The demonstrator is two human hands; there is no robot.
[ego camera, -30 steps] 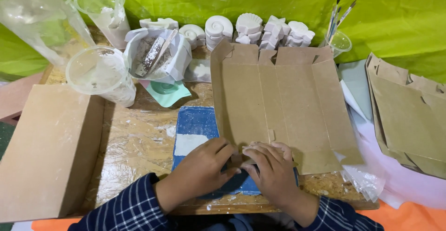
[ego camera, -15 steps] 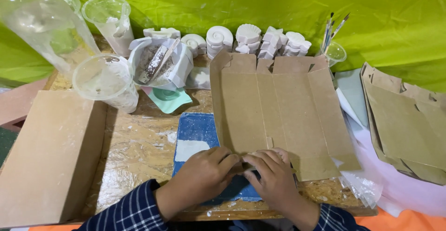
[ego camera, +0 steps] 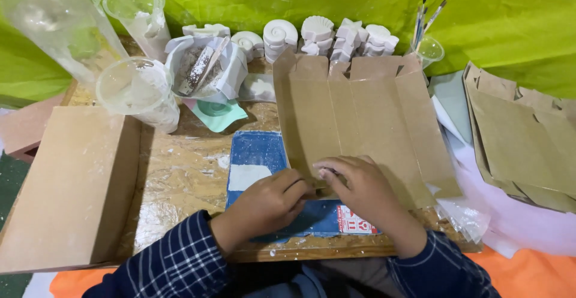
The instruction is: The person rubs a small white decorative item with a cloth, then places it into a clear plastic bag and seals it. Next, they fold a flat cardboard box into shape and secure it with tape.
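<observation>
Flat cardboard sheet [ego camera: 360, 124]: light, creased, bends easily; best held at near edge. Left hand [ego camera: 264, 205], right hand [ego camera: 360, 190] curled, fingertips pinching that edge.

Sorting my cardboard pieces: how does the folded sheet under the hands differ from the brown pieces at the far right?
The creased cardboard sheet lies on the wooden board, pressed at its near edge by the left hand and right hand; the stacked cardboard pieces lie untouched off the board. The sheet is a single piece with long fold lines; the stack overlaps. Both are plain brown.
</observation>
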